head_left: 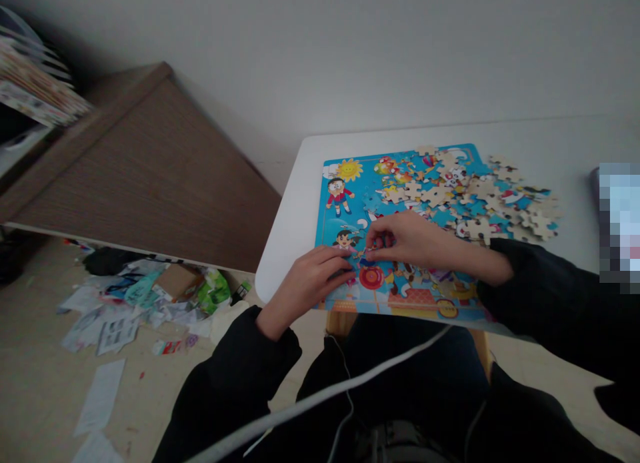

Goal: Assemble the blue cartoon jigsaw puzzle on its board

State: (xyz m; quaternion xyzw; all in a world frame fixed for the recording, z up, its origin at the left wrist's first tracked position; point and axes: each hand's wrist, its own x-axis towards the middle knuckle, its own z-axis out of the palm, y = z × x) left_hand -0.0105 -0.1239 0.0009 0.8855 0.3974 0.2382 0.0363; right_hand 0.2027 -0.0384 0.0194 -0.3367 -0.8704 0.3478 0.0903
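A blue jigsaw puzzle board (325, 226) with cartoon figures and a smiling sun lies flat near the front edge of the white table (289, 223). My left hand (315, 274) rests on its lower left part with the fingers stretched out. Just right of those fingertips, my right hand (403, 239) pinches a small puzzle piece (369, 252), partly hidden by the fingers, low against the board. Loose puzzle pieces (480, 191), many with their pale wooden backs up, are heaped over the board's upper right part and onto the table beside it.
A pixelated device (620, 226) sits at the table's right side. Left of the table stands a brown wooden cabinet (200, 163) with stacked books (43, 83). Bags, papers and a cardboard box (177, 282) litter the floor. A white cable (320, 395) crosses in front of my lap.
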